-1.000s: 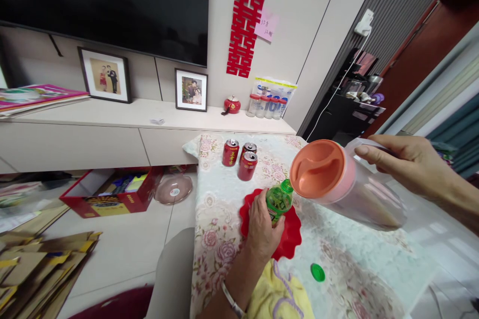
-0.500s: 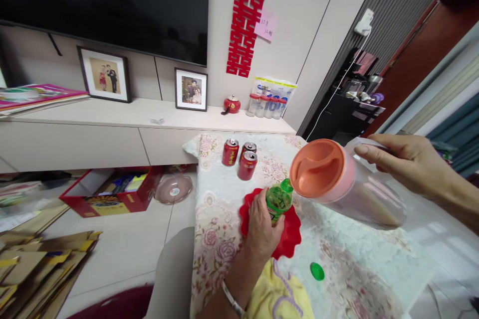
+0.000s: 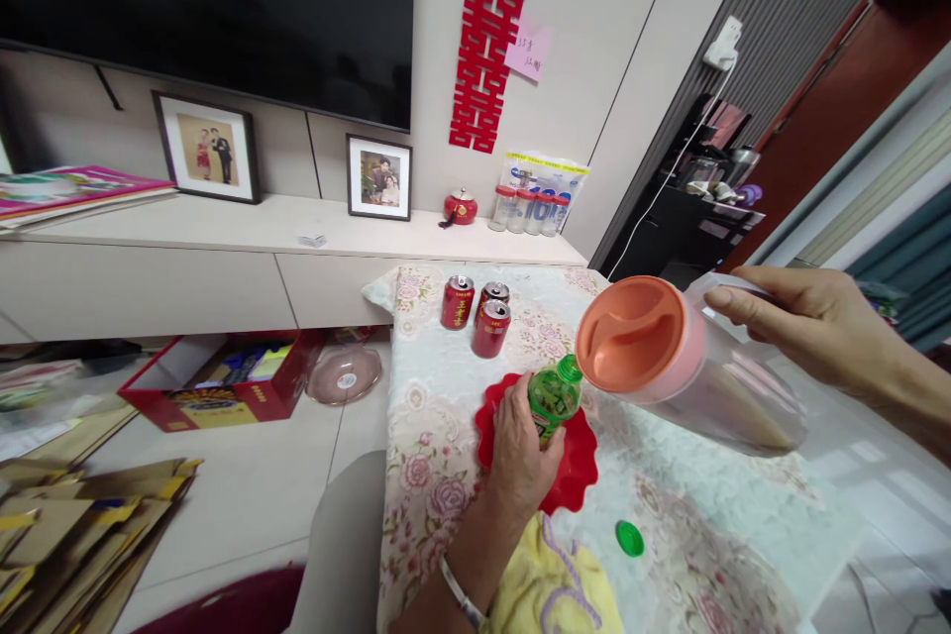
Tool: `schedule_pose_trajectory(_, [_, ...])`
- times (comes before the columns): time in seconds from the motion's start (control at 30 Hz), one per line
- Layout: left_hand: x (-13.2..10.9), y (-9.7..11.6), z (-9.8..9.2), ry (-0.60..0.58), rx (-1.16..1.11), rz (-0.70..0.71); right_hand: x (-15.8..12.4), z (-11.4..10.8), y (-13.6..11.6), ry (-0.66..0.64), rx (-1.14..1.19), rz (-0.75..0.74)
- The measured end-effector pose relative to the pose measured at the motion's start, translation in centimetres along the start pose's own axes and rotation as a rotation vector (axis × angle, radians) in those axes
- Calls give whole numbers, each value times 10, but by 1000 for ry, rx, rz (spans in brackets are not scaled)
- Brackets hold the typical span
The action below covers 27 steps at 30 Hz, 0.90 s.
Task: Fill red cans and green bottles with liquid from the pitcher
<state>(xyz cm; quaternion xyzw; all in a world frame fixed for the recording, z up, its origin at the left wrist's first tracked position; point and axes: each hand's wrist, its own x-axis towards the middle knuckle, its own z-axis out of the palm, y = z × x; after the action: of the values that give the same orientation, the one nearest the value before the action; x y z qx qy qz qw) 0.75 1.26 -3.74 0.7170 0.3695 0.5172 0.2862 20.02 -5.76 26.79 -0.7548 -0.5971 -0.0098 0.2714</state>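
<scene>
Head view, forward and down, hands (image 3: 520, 448) near

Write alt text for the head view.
The left hand grips a bottle over a red dish; the right hand holds a tilted pitcher at the bottle's mouth. Three cans, a cap and a cloth share the table.

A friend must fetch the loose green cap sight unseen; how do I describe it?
Start at the flowered tablecloth and find the red wavy-edged dish on it. In the picture, the green cap lies below and right of that dish, beside the yellow cloth. It is small, flat and round, unlike the taller green bottle in the left hand.
</scene>
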Motion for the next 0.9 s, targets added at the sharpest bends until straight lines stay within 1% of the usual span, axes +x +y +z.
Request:
schedule_pose_trajectory(0.13, [0, 0, 0, 2, -2, 8, -1, 0, -2, 6, 4, 2])
schedule_pose_trajectory(0.37, [-1, 0, 0, -4, -1, -19, -4, 0, 4, 7, 7, -21])
schedule_pose_trajectory(0.43, [0, 0, 0, -3, -1, -19, -3, 0, 3, -11, 7, -15])
schedule_pose_trajectory(0.6, [0, 0, 0, -4, -5, -19, -2, 1, -3, 23, 9, -12])
schedule_pose_trajectory(0.7, [0, -1, 1, -8, -7, -13, -2, 1, -2, 5, 5, -19])
schedule_pose_trajectory(0.9, [-1, -2, 2, 0, -10, -13, -2, 2, -1, 16, 15, -13])
